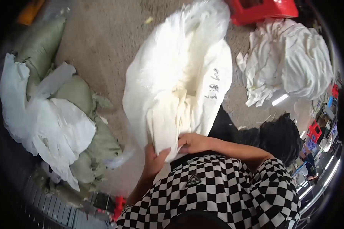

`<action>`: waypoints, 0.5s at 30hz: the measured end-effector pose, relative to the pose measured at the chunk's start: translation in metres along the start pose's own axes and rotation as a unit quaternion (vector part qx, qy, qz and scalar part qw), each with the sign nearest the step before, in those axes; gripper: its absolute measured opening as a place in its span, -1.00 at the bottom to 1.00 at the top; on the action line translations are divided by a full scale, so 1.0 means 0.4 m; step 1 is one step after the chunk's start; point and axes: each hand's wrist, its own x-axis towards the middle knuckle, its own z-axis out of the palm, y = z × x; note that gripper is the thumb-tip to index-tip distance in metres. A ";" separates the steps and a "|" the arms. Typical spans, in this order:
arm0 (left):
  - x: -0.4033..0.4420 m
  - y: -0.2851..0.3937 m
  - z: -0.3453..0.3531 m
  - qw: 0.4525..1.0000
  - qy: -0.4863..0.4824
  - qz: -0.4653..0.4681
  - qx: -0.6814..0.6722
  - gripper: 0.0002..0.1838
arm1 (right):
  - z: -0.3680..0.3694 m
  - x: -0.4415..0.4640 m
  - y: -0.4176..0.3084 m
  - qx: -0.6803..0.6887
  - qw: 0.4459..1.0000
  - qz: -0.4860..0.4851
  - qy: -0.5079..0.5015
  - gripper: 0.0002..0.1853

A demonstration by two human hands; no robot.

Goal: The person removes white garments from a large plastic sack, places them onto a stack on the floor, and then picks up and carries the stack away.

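Note:
A large white plastic bag [141,72] with dark handwriting on its right side lies open in front of me. Cream-colored folded cloth [162,120] comes out of its opening toward my body. My left hand [155,157] is closed on the near left end of this cloth, thumb on top. At the cloth's near right edge, my right hand [192,143] pinches the fabric; some of its fingertips are hidden behind the folds. Both hands are close to my waist, a short way apart.
A heap of white cloth [290,61] lies on the floor to the right, below a red plastic stool or crate [263,11]. Green stuffed sacks [74,93] and crumpled white plastic [65,129] are on the left. A black bundle [281,135] sits at right.

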 end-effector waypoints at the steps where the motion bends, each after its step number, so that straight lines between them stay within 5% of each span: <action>1: -0.042 0.037 0.001 1.000 -0.016 0.005 -0.017 -0.69 | 0.006 -0.018 -0.037 0.022 0.999 0.020 -0.012 -0.73; 6: -0.200 0.199 0.045 0.988 -0.031 0.075 -0.130 -0.60 | 0.044 -0.143 -0.223 0.072 0.993 -0.062 0.070 -0.77; 8: -0.199 0.225 0.079 0.956 -0.065 0.145 -0.247 -0.55 | 0.070 -0.223 -0.306 0.014 0.969 -0.095 0.228 -0.83; 10: -0.205 0.298 0.132 0.939 -0.097 0.169 -0.284 -0.49 | 0.099 -0.318 -0.372 -0.167 0.828 -0.255 0.471 -0.88; 11: -0.225 0.344 0.173 0.936 -0.116 0.189 -0.273 -0.49 | 0.111 -0.373 -0.390 -0.212 0.786 -0.293 0.501 -0.86; 12: -0.226 0.378 0.214 0.935 -0.142 0.198 -0.259 -0.49 | 0.124 -0.436 -0.402 -0.259 0.829 -0.251 0.428 -0.86; 14: -0.219 0.421 0.299 0.933 -0.172 0.212 -0.234 -0.49 | 0.149 -0.458 -0.404 -0.130 0.953 -0.158 0.221 -0.77; 15: -0.232 0.439 0.366 0.922 -0.210 0.230 -0.230 -0.53 | 0.152 -0.450 -0.393 -0.111 0.954 -0.179 0.211 -0.69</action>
